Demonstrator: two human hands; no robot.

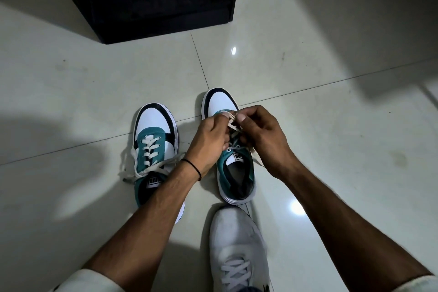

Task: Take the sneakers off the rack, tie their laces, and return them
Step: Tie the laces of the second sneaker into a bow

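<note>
Both teal sneakers are off the black rack (151,0), on the floor (320,125). The left hand (208,140) and right hand (263,133) each pinch the right sneaker's laces (233,129), mid-tie. The left sneaker (154,147) lies untied; returning remains.

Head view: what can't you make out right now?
- Right sneaker laces: the knot's state is covered by left hand and right hand.
- Left sneaker heel: hidden under the left forearm.
- Black rack interior: too dark, top cut off by frame edge.

1 head view, wide-angle, looks steeply down, close above hands, floor (331,102) filling frame.
</note>
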